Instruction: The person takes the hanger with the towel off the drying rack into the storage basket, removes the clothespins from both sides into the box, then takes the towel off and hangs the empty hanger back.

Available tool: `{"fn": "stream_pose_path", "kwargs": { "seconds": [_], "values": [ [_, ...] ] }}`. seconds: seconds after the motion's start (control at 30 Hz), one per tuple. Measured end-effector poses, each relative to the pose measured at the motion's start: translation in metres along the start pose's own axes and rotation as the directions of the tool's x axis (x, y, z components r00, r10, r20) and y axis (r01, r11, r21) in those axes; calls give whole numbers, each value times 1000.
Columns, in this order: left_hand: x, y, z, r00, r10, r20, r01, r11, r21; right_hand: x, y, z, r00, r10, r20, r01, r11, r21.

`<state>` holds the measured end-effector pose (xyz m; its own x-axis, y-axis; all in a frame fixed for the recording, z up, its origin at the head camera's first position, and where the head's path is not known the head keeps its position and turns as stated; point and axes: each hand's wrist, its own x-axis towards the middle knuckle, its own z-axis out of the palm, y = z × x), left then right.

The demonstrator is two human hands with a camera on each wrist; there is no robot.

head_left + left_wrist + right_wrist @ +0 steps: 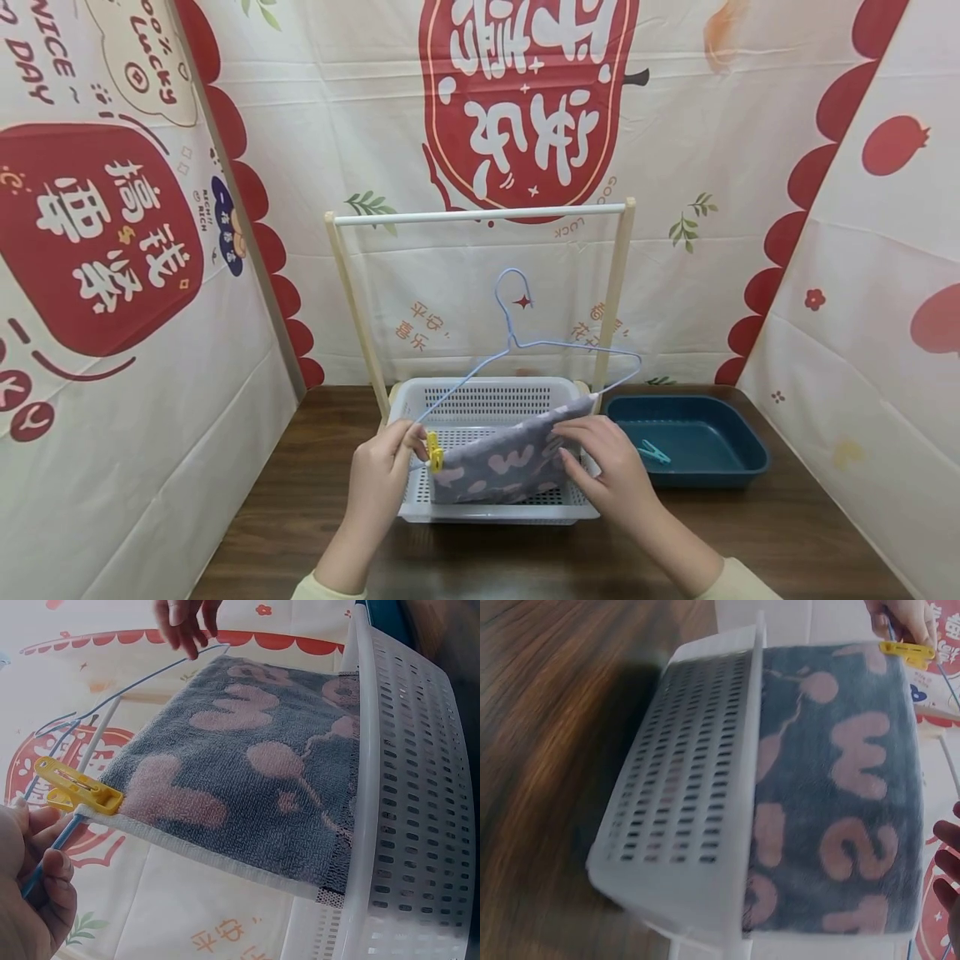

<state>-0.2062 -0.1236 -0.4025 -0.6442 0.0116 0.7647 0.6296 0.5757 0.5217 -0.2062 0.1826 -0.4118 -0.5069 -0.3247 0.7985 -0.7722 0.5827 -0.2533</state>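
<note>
My left hand grips a blue wire hanger at its lower left corner. A grey towel with pink letters hangs over the hanger's bottom bar. One yellow clothespin clips the towel at its left end, right beside my left fingers. In the head view my right hand overlaps the towel's right part, its fingers loosely extended. The left wrist view shows that right hand near the hanger's far corner, holding nothing. The towel's lower edge drops inside the white basket's rim.
The white perforated basket stands on the dark wooden table. Behind it rises a drying rack with a white bar and wooden posts. A dark blue tray on the right holds a teal clothespin. Printed cloth surrounds three sides.
</note>
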Motion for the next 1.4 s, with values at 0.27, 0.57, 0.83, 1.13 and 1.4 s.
{"fn": "stream_pose_path", "kwargs": {
  "seconds": [0.27,0.57,0.83,1.13,1.4],
  "values": [
    [-2,4,1,1000,-6,8,6,1000,-4,13,-12,10,998,-27,48,25,999,36],
    [-2,5,3,998,51,-23,-50,998,31,27,-28,21,990,-92,107,86,994,64],
    [-3,8,4,998,56,-34,-55,998,33,36,-42,33,983,-120,138,106,989,102],
    [-3,10,5,998,43,-34,-42,999,29,42,-53,44,974,-173,148,159,982,105],
    [-4,10,7,995,85,-59,-84,996,29,45,-62,53,980,-132,147,120,989,88]
  ]
}}
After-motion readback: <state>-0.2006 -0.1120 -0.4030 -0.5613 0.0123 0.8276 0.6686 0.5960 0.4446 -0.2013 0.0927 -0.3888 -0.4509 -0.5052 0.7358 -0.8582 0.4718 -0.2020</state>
